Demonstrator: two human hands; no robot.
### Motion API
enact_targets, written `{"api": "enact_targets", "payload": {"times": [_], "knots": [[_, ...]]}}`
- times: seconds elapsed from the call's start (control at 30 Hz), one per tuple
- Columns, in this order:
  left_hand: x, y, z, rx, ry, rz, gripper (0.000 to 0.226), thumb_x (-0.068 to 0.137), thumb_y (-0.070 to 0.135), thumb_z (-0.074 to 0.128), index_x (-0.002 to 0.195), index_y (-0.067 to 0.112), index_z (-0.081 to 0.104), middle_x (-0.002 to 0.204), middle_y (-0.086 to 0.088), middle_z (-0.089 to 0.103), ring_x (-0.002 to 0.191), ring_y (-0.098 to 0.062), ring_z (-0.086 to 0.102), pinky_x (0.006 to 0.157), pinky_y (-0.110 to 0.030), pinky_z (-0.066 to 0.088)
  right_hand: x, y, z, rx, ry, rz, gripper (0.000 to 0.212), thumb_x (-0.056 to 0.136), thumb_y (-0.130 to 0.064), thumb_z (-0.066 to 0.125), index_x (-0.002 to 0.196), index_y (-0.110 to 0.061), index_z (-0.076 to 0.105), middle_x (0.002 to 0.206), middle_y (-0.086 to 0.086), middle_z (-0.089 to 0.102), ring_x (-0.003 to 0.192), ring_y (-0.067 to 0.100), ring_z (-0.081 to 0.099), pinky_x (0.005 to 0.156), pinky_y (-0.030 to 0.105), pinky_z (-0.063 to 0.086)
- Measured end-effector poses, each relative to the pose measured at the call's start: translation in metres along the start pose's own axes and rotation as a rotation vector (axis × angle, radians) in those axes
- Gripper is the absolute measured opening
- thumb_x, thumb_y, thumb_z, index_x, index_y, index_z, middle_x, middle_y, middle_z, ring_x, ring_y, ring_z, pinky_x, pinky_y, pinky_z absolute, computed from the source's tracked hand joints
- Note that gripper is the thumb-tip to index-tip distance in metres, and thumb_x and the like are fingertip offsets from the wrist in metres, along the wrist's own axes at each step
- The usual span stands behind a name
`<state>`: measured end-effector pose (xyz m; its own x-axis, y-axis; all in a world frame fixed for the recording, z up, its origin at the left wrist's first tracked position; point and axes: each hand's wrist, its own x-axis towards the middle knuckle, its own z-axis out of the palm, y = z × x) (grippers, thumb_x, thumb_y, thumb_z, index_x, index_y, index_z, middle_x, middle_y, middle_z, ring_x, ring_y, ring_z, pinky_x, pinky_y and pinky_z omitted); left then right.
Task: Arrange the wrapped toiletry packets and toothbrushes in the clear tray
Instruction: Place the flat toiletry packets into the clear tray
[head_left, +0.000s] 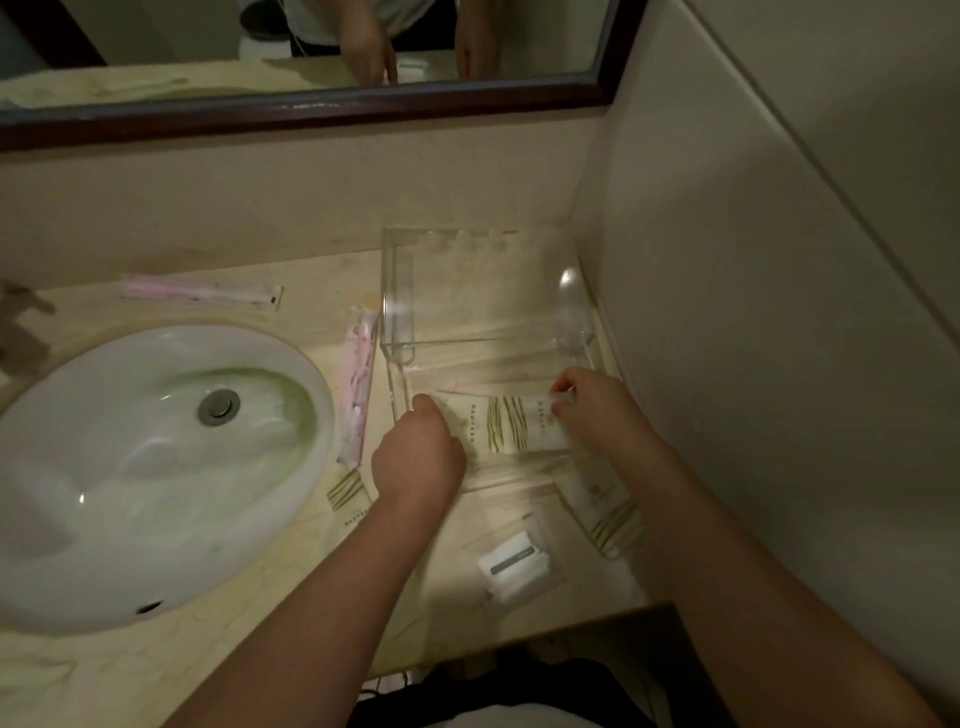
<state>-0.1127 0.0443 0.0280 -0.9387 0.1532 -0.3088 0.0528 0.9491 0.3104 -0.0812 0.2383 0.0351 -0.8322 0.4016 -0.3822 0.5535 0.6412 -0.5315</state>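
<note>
A clear acrylic tray (400, 291) stands on the counter by the right wall. In its front section lies a white packet with green stripes (506, 426). My left hand (418, 457) pinches its left end and my right hand (597, 410) pinches its right end. Outside the tray lie a pink wrapped toothbrush (358, 384) along its left side and another pink wrapped toothbrush (202, 296) behind the sink. A striped packet (348, 493) peeks from under my left wrist. A third striped packet (608, 509) and a small white packet (514, 564) lie in front of the tray.
A white oval sink (145, 467) fills the left of the beige counter (291, 597). A dark-framed mirror (311, 109) hangs above. The tiled wall (753, 312) stands close on the right. The counter's front edge runs just below the small white packet.
</note>
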Motion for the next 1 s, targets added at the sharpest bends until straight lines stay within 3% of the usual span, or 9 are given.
{"api": "enact_targets", "payload": {"times": [0.1, 0.17, 0.3, 0.43, 0.57, 0.73, 0.83, 0.93, 1.0], "knots": [[-0.002, 0.000, -0.002, 0.105, 0.063, 0.022, 0.038, 0.082, 0.008, 0.057, 0.118, 0.006, 0.048, 0.113, -0.015, 0.054, 0.097, -0.032, 0.058, 0.065, -0.036, 0.042, 0.002, -0.001, -0.003, -0.036, 0.002, -0.017, 0.011, 0.091, -0.021, 0.057, 0.100, -0.022, 0.063, 0.091, -0.005, 0.058, 0.082, 0.014, 0.056, 0.063, 0.025, 0.042], [0.002, 0.001, -0.001, 0.159, 0.081, 0.222, 0.052, 0.078, 0.007, 0.055, 0.129, 0.010, 0.046, 0.129, -0.015, 0.048, 0.113, -0.033, 0.049, 0.082, -0.040, 0.046, 0.003, 0.000, -0.006, -0.049, -0.015, -0.022, 0.014, 0.090, -0.019, 0.055, 0.102, -0.024, 0.060, 0.094, -0.004, 0.059, 0.084, 0.015, 0.058, 0.062, 0.026, 0.045], [0.007, -0.001, 0.010, 0.233, -0.210, 0.610, 0.049, 0.094, 0.028, 0.042, 0.143, 0.021, 0.040, 0.156, -0.005, 0.030, 0.142, -0.029, 0.024, 0.106, -0.044, 0.035, 0.007, -0.003, -0.021, 0.004, -0.047, -0.036, 0.035, 0.083, -0.007, 0.052, 0.113, -0.026, 0.051, 0.100, 0.001, 0.058, 0.081, 0.018, 0.060, 0.064, 0.030, 0.050], [0.004, -0.016, 0.018, 0.291, -0.217, 0.642, 0.047, 0.099, 0.045, 0.032, 0.133, 0.021, 0.052, 0.156, -0.003, 0.031, 0.144, -0.028, 0.022, 0.109, -0.043, 0.033, 0.014, -0.013, -0.031, -0.004, 0.011, -0.057, 0.041, 0.083, -0.007, 0.058, 0.119, -0.022, 0.048, 0.101, 0.000, 0.057, 0.082, 0.016, 0.058, 0.066, 0.028, 0.048], [0.002, -0.025, 0.018, 0.284, -0.203, 0.633, 0.049, 0.098, 0.046, 0.032, 0.136, 0.020, 0.050, 0.157, -0.001, 0.029, 0.146, -0.026, 0.020, 0.112, -0.041, 0.029, 0.018, -0.030, -0.035, -0.048, 0.078, -0.202, 0.025, 0.079, -0.019, 0.067, 0.103, -0.024, 0.064, 0.098, -0.002, 0.067, 0.090, 0.018, 0.062, 0.075, 0.029, 0.049], [-0.001, -0.029, 0.018, 0.262, -0.195, 0.623, 0.048, 0.097, 0.045, 0.035, 0.135, 0.019, 0.051, 0.156, -0.001, 0.032, 0.145, -0.028, 0.022, 0.113, -0.042, 0.030, 0.024, -0.068, -0.029, -0.582, -0.339, -0.351, 0.029, 0.085, -0.015, 0.057, 0.106, -0.026, 0.074, 0.110, -0.005, 0.070, 0.102, 0.019, 0.064, 0.085, 0.029, 0.050], [-0.001, -0.031, 0.019, 0.246, -0.177, 0.633, 0.048, 0.097, 0.044, 0.037, 0.135, 0.018, 0.051, 0.155, -0.001, 0.033, 0.144, -0.028, 0.024, 0.112, -0.042, 0.031, 0.025, -0.079, -0.001, -0.920, -0.460, -0.414, 0.026, 0.090, -0.022, 0.056, 0.111, -0.028, 0.071, 0.115, -0.006, 0.069, 0.102, 0.020, 0.063, 0.091, 0.039, 0.050], [0.001, -0.033, 0.020, 0.215, -0.157, 0.642, 0.046, 0.096, 0.043, 0.040, 0.131, 0.017, 0.055, 0.152, -0.001, 0.038, 0.141, -0.028, 0.028, 0.109, -0.042, 0.034, 0.027, -0.071, 0.017, -0.997, -0.392, -0.547, 0.029, 0.091, -0.021, 0.053, 0.114, -0.025, 0.068, 0.116, 0.000, 0.065, 0.104, 0.023, 0.060, 0.086, 0.038, 0.050], [0.001, -0.033, 0.021, 0.193, -0.141, 0.644, 0.045, 0.094, 0.041, 0.042, 0.128, 0.015, 0.057, 0.148, -0.002, 0.043, 0.138, -0.028, 0.034, 0.106, -0.042, 0.037, 0.027, -0.056, 0.015, -0.846, -0.255, -0.581, 0.034, 0.088, -0.021, 0.057, 0.122, -0.024, 0.061, 0.124, 0.003, 0.058, 0.112, 0.026, 0.053, 0.089, 0.040, 0.047]]}}
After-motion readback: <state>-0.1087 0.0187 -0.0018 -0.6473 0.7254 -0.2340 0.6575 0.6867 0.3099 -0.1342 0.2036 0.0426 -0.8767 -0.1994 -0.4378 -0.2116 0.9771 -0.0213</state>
